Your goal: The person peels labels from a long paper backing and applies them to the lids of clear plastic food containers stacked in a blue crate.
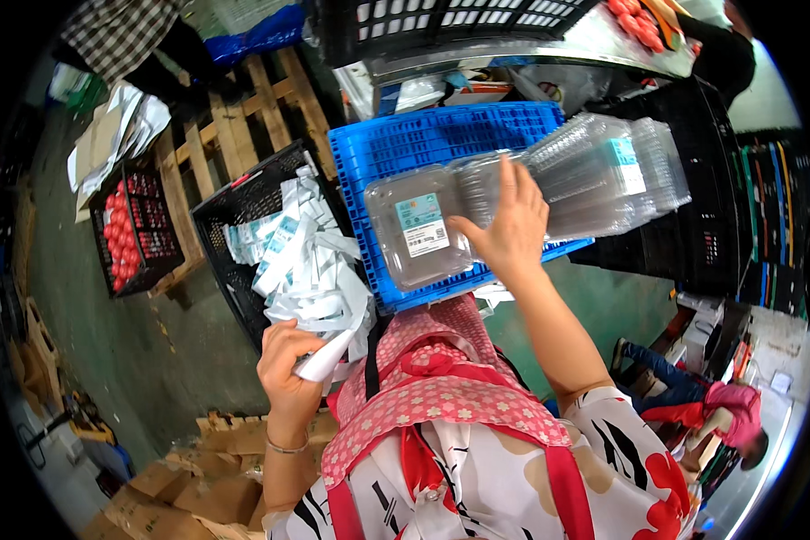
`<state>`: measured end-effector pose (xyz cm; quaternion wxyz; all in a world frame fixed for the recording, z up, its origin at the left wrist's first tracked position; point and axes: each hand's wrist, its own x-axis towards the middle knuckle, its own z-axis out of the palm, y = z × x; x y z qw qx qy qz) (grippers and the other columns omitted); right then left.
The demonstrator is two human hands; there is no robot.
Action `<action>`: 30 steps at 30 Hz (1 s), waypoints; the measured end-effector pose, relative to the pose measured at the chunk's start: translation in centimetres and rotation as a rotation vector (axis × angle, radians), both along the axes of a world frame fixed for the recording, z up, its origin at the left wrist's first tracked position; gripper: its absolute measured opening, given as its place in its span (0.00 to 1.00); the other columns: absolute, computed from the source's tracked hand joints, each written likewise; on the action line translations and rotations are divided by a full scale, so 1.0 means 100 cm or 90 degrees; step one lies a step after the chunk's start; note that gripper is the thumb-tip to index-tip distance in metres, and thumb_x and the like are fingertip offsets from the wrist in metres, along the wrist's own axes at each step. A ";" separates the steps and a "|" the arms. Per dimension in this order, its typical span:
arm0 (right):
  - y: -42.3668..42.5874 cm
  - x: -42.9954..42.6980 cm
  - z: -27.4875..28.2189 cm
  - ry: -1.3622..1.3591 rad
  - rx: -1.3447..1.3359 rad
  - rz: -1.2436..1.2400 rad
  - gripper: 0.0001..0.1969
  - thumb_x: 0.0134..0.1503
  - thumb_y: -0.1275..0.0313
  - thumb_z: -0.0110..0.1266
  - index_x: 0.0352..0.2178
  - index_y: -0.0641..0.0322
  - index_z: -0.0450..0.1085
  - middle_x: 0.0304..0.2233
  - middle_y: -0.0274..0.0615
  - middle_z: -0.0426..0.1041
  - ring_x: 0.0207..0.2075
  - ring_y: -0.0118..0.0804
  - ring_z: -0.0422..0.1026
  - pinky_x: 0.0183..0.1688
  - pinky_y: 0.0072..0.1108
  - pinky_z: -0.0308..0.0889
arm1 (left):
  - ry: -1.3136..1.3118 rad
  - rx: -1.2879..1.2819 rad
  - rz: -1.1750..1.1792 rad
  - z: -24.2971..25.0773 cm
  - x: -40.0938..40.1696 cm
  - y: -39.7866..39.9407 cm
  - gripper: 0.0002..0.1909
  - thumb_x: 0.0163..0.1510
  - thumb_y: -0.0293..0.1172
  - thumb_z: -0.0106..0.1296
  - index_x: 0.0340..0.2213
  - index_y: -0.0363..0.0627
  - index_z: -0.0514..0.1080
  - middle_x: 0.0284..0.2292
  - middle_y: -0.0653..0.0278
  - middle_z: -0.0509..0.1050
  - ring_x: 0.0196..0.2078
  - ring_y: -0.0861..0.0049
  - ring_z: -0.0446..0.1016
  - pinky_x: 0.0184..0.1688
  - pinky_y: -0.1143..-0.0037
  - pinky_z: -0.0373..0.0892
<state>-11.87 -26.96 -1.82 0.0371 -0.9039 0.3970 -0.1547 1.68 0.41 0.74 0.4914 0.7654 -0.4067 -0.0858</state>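
My left hand point(289, 368) grips one end of a white label strip point(329, 354), which bends up out of a black plastic crate point(226, 277). A tangle of label strips point(310, 256) fills that crate, some with blue-and-white labels on them. Fingers spread, my right hand point(513, 229) lies on nested clear plastic containers point(482, 185). Its thumb reaches the near container's lid point(388, 196), which bears a teal-and-white label point(422, 225). To the right, another stack of clear containers point(580, 175) carries a similar label point(624, 165). Both stacks rest on an upturned-looking blue plastic crate point(439, 128).
Black crates point(702, 196) stand at the right, and a crate of red-netted produce point(118, 236) sits beside a wooden pallet point(229, 135). Cardboard boxes point(209, 493) lie lower left. A metal table point(547, 50) runs behind. Other people stand upper left, upper right and lower right point(722, 412).
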 end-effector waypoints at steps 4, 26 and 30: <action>-0.020 -0.027 -0.021 0.076 0.059 -0.133 0.49 0.35 0.54 0.65 0.56 0.60 0.50 0.50 0.63 0.57 0.51 0.58 0.59 0.50 0.40 0.56 | 0.024 -0.013 -0.035 0.006 -0.002 0.001 0.08 0.37 0.23 0.63 0.19 0.42 0.72 0.19 0.66 0.70 0.24 0.70 0.68 0.39 0.68 0.65; -0.250 -0.177 0.095 0.141 0.048 -0.210 0.37 0.41 0.42 0.55 0.53 0.44 0.63 0.46 0.53 0.67 0.50 0.52 0.65 0.49 0.40 0.60 | -0.064 -0.184 0.109 0.084 -0.084 0.014 0.07 0.43 0.17 0.50 0.29 0.35 0.68 0.24 0.61 0.70 0.27 0.74 0.67 0.33 0.77 0.64; -0.247 -0.168 0.100 0.227 0.006 -0.184 0.38 0.45 0.38 0.49 0.51 0.51 0.64 0.50 0.53 0.64 0.53 0.53 0.62 0.50 0.39 0.60 | -0.058 -0.214 0.116 0.112 -0.106 0.027 0.06 0.45 0.18 0.49 0.28 0.37 0.66 0.25 0.65 0.66 0.30 0.78 0.63 0.36 0.80 0.60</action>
